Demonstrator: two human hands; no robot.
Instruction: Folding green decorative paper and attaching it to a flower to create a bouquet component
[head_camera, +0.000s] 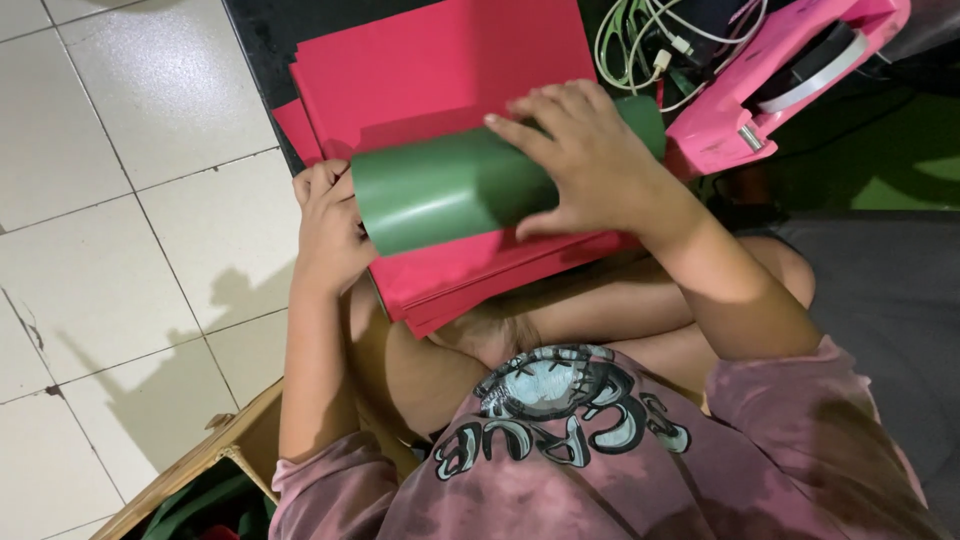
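Note:
A green sheet of paper rolled into a tube (440, 192) lies across a stack of red paper sheets (440, 70) resting on my lap. My right hand (585, 160) lies on top of the tube, fingers spread and pressing it. At the tube's left end, my left hand (330, 225) is curled around the rolled edge. The red stack reaches under both hands and over the edge of a black surface.
A pink tape dispenser (790, 70) with a white roll sits at the upper right beside coiled white cables (640, 40). White floor tiles (120, 200) fill the left. A cardboard box (200, 465) with green sheets stands at the lower left. Green paper lies at the far right.

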